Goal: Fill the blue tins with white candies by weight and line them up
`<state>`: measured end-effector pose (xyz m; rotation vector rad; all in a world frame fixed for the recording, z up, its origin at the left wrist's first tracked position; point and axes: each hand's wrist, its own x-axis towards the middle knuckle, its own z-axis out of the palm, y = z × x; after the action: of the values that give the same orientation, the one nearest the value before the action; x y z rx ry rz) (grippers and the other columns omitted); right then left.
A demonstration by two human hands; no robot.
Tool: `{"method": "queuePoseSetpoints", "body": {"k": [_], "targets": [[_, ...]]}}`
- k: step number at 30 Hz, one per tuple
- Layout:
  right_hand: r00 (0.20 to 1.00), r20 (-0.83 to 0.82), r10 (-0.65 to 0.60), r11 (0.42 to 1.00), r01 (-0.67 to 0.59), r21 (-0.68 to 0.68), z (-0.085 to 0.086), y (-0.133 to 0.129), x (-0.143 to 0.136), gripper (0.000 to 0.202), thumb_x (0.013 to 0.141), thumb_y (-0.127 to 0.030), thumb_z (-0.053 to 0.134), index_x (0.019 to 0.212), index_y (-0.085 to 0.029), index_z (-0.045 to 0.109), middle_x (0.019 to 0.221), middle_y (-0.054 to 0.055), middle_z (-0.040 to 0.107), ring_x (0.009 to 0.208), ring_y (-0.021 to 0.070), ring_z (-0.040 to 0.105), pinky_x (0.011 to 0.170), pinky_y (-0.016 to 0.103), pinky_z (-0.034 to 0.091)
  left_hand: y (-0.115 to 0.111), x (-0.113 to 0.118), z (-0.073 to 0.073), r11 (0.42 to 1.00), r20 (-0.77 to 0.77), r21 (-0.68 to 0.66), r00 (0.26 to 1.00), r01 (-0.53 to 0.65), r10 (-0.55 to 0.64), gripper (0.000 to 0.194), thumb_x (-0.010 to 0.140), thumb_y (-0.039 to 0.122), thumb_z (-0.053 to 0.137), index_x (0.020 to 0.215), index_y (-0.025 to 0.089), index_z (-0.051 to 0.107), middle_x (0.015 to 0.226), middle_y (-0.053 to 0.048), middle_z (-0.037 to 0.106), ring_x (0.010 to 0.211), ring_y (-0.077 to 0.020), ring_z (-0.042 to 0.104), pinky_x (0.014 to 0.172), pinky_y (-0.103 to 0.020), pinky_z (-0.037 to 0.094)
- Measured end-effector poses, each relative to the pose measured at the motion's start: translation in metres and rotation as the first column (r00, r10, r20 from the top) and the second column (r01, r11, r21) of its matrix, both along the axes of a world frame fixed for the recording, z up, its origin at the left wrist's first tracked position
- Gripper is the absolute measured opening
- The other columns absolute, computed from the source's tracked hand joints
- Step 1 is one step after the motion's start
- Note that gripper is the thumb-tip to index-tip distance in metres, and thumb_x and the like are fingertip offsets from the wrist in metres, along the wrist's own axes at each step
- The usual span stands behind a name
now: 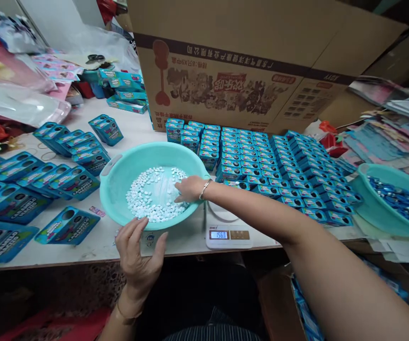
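Observation:
A turquoise plastic basin (113,189) stands on the table and holds many small white candies (156,210), some pushed aside to leave a bare patch. My right hand (189,188) reaches over the basin's right rim. Its fingers are curled together among the candies, and what lies in them is hidden. Just in front of the near rim, my left hand (138,248) is open with thumb and fingers apart, holding nothing. A white digital scale (229,239) with a lit display sits right of the basin, partly under my right forearm, with a small blue box on it.
Rows of blue candy boxes (250,163) stand behind and right of the basin; more boxes (71,225) stand at the left. A large cardboard carton (232,61) rises behind. A second basin (368,199) at far right holds shiny blue wrapped pieces.

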<state>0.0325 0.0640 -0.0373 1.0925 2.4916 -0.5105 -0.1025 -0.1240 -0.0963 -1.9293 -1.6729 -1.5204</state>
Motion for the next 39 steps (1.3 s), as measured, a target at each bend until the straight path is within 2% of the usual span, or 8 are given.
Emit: {"method": "queuePoseSetpoints", "body": {"k": [7,17,23,24,28,30,34,39], "targets": [[0.999,-0.034,-0.025,0.966,0.016,-0.257,-0.015,-0.023,-0.034,0.064,0.08,-0.06,0.069,0.124,-0.015,0.057,0.117,0.019,0.067,0.105,0.0357,0.064,0.085,0.044,0.051,0.02,-0.002,-0.022,0.996,-0.045,0.063,0.997,-0.067,0.07,0.074,0.081,0.031,0.076,0.145,0.018,0.041,0.116,-0.014,0.057,0.111,-0.0284,0.055,0.104,-0.047,0.042],[0.889,-0.329,-0.318,0.878,0.145,-0.456,-0.008,-0.025,-0.061,0.009,0.093,-0.026,0.054,0.093,-0.018,0.057,0.084,0.004,0.067,0.076,0.0172,0.065,0.061,0.024,0.05,0.019,-0.002,-0.033,0.992,0.005,0.052,0.994,-0.114,0.113,0.081,0.082,0.037,0.076,0.148,0.017,0.034,0.124,-0.015,0.051,0.114,-0.0276,0.053,0.101,-0.044,0.046],[0.342,-0.276,-0.898,0.37,0.248,-0.895,-0.006,-0.02,-0.051,0.03,0.103,-0.036,0.028,0.118,-0.019,0.048,0.093,0.005,0.066,0.067,0.0142,0.065,0.053,0.025,0.053,0.016,-0.004,-0.025,0.997,0.039,-0.001,0.996,-0.082,0.082,0.083,0.079,0.03,0.078,0.149,0.019,0.036,0.121,-0.015,0.053,0.113,-0.0294,0.054,0.101,-0.049,0.047],[0.353,-0.295,-0.888,0.4,0.275,-0.874,-0.005,-0.021,-0.049,0.03,0.102,-0.037,0.034,0.122,-0.02,0.049,0.1,0.007,0.067,0.075,0.0164,0.067,0.06,0.029,0.056,0.014,-0.004,-0.023,0.998,0.063,-0.01,0.996,-0.069,0.07,0.083,0.078,0.029,0.079,0.149,0.019,0.036,0.121,-0.015,0.053,0.113,-0.0295,0.054,0.102,-0.05,0.047],[0.643,-0.571,-0.51,0.856,0.318,-0.407,0.008,-0.03,-0.025,0.028,0.093,-0.037,0.059,0.118,-0.025,0.064,0.123,0.007,0.065,0.114,0.0254,0.06,0.095,0.041,0.049,0.01,0.004,-0.009,0.998,0.215,0.057,0.977,-0.017,0.004,0.083,0.076,0.021,0.079,0.149,0.021,0.038,0.125,-0.013,0.052,0.118,-0.0302,0.054,0.106,-0.053,0.044],[0.644,-0.669,-0.37,0.924,0.328,-0.195,0.018,-0.037,-0.002,0.021,0.094,-0.034,0.058,0.109,-0.025,0.069,0.122,0.005,0.066,0.118,0.0243,0.058,0.102,0.039,0.043,0.012,0.018,0.003,0.996,0.223,0.089,0.974,0.024,-0.044,0.078,0.077,0.018,0.078,0.146,0.021,0.042,0.124,-0.012,0.054,0.119,-0.0297,0.054,0.105,-0.051,0.046],[0.115,-0.91,-0.398,0.819,0.492,-0.296,0.027,-0.059,0.062,0.023,0.095,-0.038,0.053,0.098,-0.022,0.069,0.102,0.005,0.071,0.094,0.0196,0.065,0.084,0.031,0.05,0.036,0.068,0.028,0.954,0.116,-0.035,0.949,0.297,-0.292,0.061,0.087,0.023,0.068,0.142,0.021,0.043,0.122,-0.012,0.06,0.114,-0.0272,0.059,0.099,-0.045,0.052],[-0.534,-0.789,-0.305,0.508,0.609,-0.609,0.016,-0.092,0.141,0.032,0.084,-0.051,0.066,0.087,-0.019,0.068,0.078,0.004,0.067,0.069,0.0164,0.062,0.063,0.027,0.049,0.099,0.137,0.037,0.868,0.035,-0.24,0.898,0.434,-0.439,0.068,0.088,0.023,0.062,0.148,0.015,0.029,0.143,-0.02,0.047,0.135,-0.0336,0.045,0.107,-0.054,0.044]]}}
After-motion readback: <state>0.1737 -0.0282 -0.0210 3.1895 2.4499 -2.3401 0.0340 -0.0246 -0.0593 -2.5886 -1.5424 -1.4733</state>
